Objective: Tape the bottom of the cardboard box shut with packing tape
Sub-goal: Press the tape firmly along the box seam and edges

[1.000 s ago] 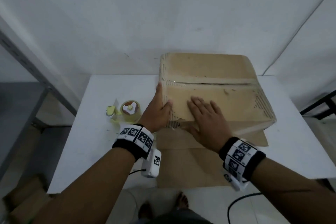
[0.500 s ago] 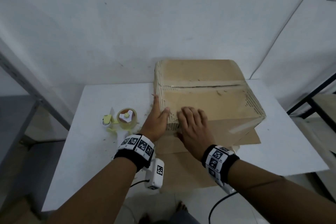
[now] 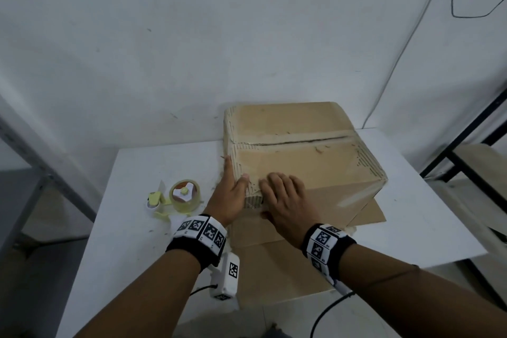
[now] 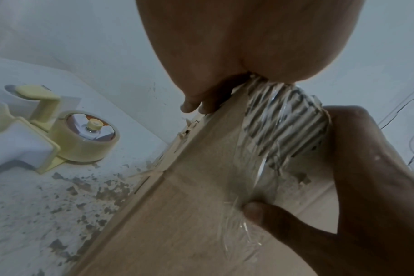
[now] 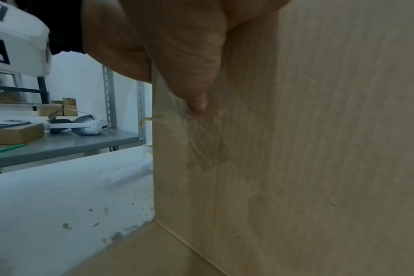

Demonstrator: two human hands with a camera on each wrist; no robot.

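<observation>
At the 6 o'clock corner of the cardboard box (image 3: 296,162), clear tape (image 4: 255,179) is being smoothed by the flat right hand (image 3: 285,203) and thumb; the left hand (image 3: 229,196) is bracing flat, nothing gripped; the 12 o'clock seam is probably needing tape next.

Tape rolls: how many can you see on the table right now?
1. A single tape roll sits in its dispenser on the white table, left of the cardboard box and just beyond the left hand. Others could be hidden behind the box.

Dim, even light; soft, edge-warped wrist views.
</observation>
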